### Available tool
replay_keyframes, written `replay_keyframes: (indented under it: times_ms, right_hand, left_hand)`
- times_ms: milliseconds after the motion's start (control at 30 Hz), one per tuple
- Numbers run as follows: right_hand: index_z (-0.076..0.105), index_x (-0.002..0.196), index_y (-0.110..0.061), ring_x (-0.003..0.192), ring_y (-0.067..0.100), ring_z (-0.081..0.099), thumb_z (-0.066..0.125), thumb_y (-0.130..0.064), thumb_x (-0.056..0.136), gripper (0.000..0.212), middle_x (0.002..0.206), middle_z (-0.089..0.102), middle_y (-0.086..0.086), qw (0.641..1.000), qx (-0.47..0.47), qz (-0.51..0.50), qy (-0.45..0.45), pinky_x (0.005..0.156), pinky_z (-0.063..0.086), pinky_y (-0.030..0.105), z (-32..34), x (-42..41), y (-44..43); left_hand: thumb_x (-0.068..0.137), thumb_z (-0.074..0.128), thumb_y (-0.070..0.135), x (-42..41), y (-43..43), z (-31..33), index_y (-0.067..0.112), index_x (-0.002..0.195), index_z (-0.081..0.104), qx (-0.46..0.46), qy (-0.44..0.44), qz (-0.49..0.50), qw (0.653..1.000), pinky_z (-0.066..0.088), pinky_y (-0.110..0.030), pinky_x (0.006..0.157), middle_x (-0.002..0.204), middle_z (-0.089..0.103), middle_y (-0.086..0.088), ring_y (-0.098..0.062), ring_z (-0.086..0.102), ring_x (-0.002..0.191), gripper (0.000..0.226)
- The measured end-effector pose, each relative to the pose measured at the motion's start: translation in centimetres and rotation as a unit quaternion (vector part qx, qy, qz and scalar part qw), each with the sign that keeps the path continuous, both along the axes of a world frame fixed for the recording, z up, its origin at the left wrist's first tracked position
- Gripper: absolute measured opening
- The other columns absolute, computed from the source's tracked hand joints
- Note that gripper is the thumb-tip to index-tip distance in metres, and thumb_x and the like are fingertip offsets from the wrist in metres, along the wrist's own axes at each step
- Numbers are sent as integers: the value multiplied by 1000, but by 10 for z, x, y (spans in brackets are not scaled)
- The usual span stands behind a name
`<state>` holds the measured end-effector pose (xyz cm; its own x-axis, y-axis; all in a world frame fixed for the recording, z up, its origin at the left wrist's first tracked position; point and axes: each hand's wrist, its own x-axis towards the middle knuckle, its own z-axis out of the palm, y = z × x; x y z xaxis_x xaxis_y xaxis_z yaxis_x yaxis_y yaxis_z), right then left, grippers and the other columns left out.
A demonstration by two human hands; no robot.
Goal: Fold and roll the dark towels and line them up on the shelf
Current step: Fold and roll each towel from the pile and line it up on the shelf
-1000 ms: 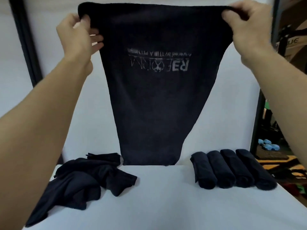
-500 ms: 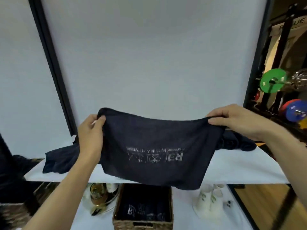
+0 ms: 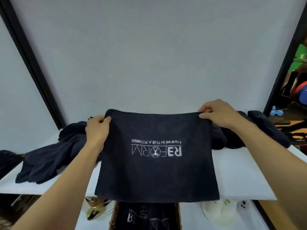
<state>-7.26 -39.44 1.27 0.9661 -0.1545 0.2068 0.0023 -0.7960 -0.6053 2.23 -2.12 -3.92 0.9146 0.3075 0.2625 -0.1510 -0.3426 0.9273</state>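
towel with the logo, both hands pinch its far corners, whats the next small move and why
Probably lower the held edge onto the shelf and smooth it flat. The left hand and right hand pinch the far corners of the towel, and its near edge overhangs the shelf front, so it isn't yet laid out for folding.

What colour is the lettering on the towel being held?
White, on the dark towel; head view.

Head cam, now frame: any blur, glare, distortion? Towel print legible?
Head view: soft even light, no glare; wide-angle lens tilts the black frame post; white lettering on the dark printed towel is sharp, readable, upside down; pile of loose dark towels shows little fold detail.
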Motion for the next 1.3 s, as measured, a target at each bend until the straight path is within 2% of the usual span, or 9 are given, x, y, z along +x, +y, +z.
replay_keyframes:
  times_ms: [100, 333, 533, 633, 833, 933, 1067, 1233, 1300]
  right_hand:
    - [71, 102, -17, 96, 15, 60, 66, -16, 90, 13, 104, 68, -1, 998, -26, -45, -32, 82, 41, 20, -13, 71, -8]
    - [51, 137, -13, 118, 29, 53, 55, -12, 97, 40, 134, 52, 11, 988, -137, -62, 31, 94, 41, 34, -85, 135, 10]
    - [65, 120, -21, 115, 21, 56, 61, -17, 94, 27, 125, 58, -1, 991, -114, 52, 44, 101, 43, 35, -129, 50, 55]
    - [60, 127, -22, 117, 18, 55, 61, -25, 94, 33, 130, 56, -3, 992, -124, 13, 29, 101, 42, 34, -143, -5, 66]
    - [51, 118, -26, 85, 9, 59, 69, -50, 84, 45, 95, 62, -6, 984, 71, -145, 81, 67, 43, 24, -145, -89, 71]
    - [56, 113, -25, 84, 10, 62, 76, -28, 82, 37, 86, 66, 2, 970, 200, -121, 62, 66, 42, 21, -140, -112, 75]
    - [63, 107, -24, 58, 15, 52, 67, -10, 87, 25, 75, 59, 1, 922, 360, -143, 20, 59, 47, 30, -128, -142, 66]
    - [66, 83, 4, 51, 17, 44, 63, 1, 85, 5, 63, 49, 8, 902, 376, -198, 72, 57, 53, 32, -127, -182, 46]
    - [57, 67, -1, 51, 17, 42, 69, -8, 86, 23, 60, 43, 7, 902, 371, -191, 113, 58, 52, 31, -127, -195, 42]
  left_hand:
    - [94, 59, 25, 68, -19, 2, 11, 77, 64, 0, 15, 7, 1000, 45, -25, 59, 77, 62, -1, -22, 59, 79, 23]
    - [92, 63, 26, 113, -44, -54, 11, 128, 56, 241, 66, -58, 966, 41, -31, 95, 128, 58, -10, -24, 54, 116, 40]
    - [86, 72, 33, 9, -22, -77, 22, 99, 72, 400, -90, -247, 878, 43, -43, 95, 108, 66, 5, -20, 58, 104, 18]
    - [85, 70, 40, -41, 7, -87, 23, 104, 72, 450, -78, -202, 867, 42, -38, 94, 111, 65, 5, -21, 58, 106, 25]
    - [82, 75, 39, -98, 32, -86, 16, 125, 58, 210, 175, -128, 953, 43, -29, 75, 94, 67, -1, -19, 61, 92, 53]
    - [79, 79, 26, -115, 30, -79, 21, 90, 68, 99, 181, -118, 971, 44, -25, 65, 80, 68, 3, -19, 64, 83, 17]
    - [85, 73, 21, -130, 36, -77, 16, 80, 68, 37, 172, -96, 980, 46, -31, 65, 77, 67, -3, -20, 60, 69, 9]
    - [86, 66, 19, -151, 44, -81, 3, 73, 62, -40, 196, -146, 969, 38, -29, 49, 68, 57, -10, -21, 53, 62, 21]
    - [88, 64, 18, -165, 52, -84, 10, 69, 59, -65, 188, -169, 965, 33, -26, 48, 66, 52, -10, -20, 48, 59, 21]
